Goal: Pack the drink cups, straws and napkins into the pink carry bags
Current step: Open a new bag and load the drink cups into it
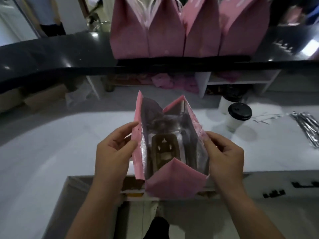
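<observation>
White counter [51, 152] is spreading across the view, its top stretching well out to the left of the hands and its near edge running just under the wrists. An open pink bag [172, 185] is sitting at that edge, in the middle. Its own front flap is hiding whether the base is resting on the counter. The left grip [114, 150] is pinching the bag's left wall between thumb and fingers, and the right grip [224, 152] is curling round the right wall, the two holding the mouth wide. Down inside, against silvery lining, a brown holder [164, 152] is showing, dim and partly covered by the flap. To the right, two lidded cups [239, 116] are standing close together, the near one half masking the far one. Silver-wrapped straws [307, 128] are lying beyond them and running out of the right edge. Thin white pieces between cups and straws are blurring too much to name. Behind, a black ledge [51, 54] is carrying a row of bags [165, 37], the frame cutting off their tops.
</observation>
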Action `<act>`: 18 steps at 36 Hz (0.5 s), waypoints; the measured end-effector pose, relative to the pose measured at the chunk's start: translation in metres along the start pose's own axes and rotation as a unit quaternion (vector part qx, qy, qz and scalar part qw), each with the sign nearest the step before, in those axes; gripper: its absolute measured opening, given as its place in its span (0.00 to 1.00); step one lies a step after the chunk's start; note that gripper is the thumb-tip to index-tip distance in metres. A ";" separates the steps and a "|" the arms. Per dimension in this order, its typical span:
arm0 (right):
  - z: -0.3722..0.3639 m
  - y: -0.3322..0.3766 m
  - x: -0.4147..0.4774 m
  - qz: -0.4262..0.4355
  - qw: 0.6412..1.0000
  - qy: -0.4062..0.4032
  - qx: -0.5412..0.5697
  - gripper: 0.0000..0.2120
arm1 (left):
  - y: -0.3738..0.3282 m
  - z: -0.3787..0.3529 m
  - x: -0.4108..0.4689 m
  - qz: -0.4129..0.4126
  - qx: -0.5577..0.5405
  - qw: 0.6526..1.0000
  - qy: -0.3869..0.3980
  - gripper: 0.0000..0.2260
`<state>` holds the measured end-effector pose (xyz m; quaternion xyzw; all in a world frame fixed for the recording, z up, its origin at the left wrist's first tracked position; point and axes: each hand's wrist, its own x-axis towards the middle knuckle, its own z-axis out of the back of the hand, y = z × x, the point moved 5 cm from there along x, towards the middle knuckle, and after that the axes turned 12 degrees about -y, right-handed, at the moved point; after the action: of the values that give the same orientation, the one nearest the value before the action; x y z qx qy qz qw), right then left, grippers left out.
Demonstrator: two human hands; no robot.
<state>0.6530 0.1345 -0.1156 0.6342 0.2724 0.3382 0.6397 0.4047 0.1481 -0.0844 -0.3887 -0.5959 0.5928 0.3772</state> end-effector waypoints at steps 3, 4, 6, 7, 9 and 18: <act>-0.007 0.005 0.036 0.020 0.999 -0.034 -0.022 0.06 | 0.001 -0.033 0.039 0.007 0.002 0.999 0.037 0.16; -0.008 0.007 0.048 0.025 0.998 -0.047 -0.032 0.06 | 0.001 -0.045 0.051 0.010 0.003 0.999 0.050 0.16; -0.012 0.008 0.070 0.031 0.996 -0.069 -0.046 0.07 | 0.001 -0.069 0.074 0.007 0.012 0.997 0.081 0.16; -0.014 0.007 0.082 0.029 0.995 -0.075 -0.051 0.07 | 0.002 -0.080 0.084 0.006 0.015 0.995 0.096 0.17; -0.018 0.005 0.101 0.023 0.995 -0.082 -0.058 0.06 | 0.004 -0.101 0.101 0.005 0.020 0.992 0.122 0.17; -0.026 -0.009 0.152 -0.048 0.995 -0.014 -0.088 0.11 | 0.014 -0.151 0.133 -0.003 0.056 0.981 0.184 0.16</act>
<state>0.7277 0.2692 -0.1136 0.5664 0.2631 0.3206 0.7122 0.4874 0.3319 -0.0980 -0.4671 -0.4837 0.5426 0.5035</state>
